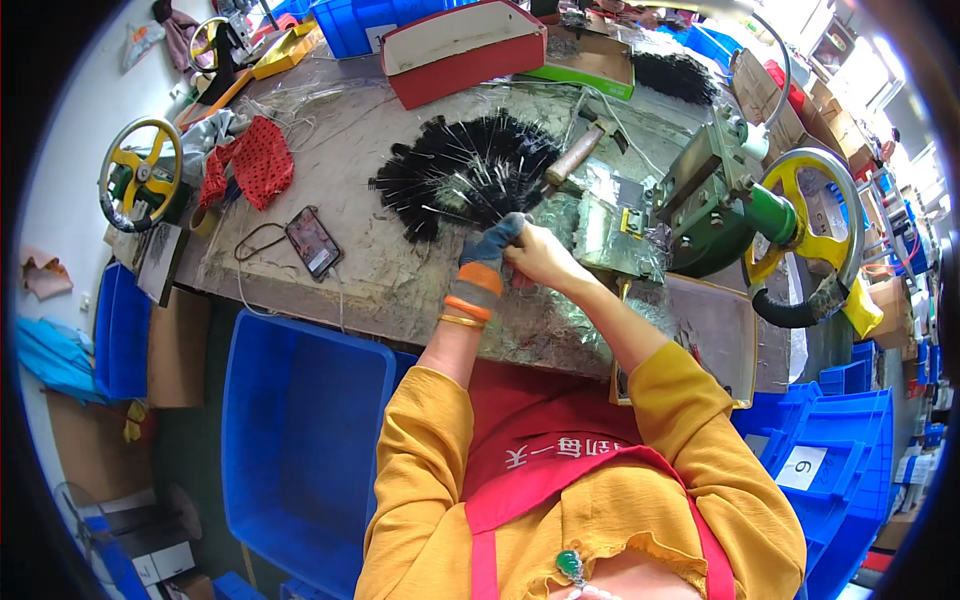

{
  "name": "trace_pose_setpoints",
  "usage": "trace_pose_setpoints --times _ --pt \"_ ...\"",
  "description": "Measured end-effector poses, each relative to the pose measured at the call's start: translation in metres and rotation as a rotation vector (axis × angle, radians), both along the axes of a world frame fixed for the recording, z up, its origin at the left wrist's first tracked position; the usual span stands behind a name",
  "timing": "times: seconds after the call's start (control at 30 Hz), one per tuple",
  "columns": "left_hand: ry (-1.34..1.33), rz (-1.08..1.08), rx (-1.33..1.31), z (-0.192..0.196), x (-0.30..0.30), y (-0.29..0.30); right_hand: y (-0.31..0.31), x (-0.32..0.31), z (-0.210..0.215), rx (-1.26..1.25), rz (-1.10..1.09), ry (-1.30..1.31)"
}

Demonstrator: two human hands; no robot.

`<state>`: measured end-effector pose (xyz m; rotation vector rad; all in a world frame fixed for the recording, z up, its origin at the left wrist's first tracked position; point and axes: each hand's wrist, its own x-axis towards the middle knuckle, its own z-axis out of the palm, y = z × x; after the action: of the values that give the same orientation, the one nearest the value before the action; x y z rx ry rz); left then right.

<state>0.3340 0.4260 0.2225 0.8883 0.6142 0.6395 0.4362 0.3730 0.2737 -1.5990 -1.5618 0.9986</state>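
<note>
A pile of black bristle brushes with thin wire stems (450,165) lies spread on the worktable (380,285). At its near edge my two hands meet. My left hand (490,250) wears a blue and orange work glove, its fingers closed. My right hand (543,257) is bare and closed, pressed against the gloved fingertips. Whatever is between the fingers is hidden or too thin to make out. Just beyond my right hand lies a hammer (575,157) with a wooden handle.
On the right stands a green hand press (715,225) with a yellow handwheel (815,225). A phone (314,243) and a red dotted cloth (262,165) lie left. Red (465,50) and green (585,70) boxes stand at the back. Below the table's left edge is a blue bin (300,440).
</note>
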Motion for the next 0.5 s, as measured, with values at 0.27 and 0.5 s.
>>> trace_pose_setpoints --times 0.27,0.5 --pt "-0.251 0.309 -0.061 0.016 0.005 0.013 -0.013 0.001 0.006 0.031 -0.018 0.13" --pt "-0.669 0.351 -0.14 0.026 -0.007 0.036 -0.011 0.004 -0.011 0.163 -0.319 0.348"
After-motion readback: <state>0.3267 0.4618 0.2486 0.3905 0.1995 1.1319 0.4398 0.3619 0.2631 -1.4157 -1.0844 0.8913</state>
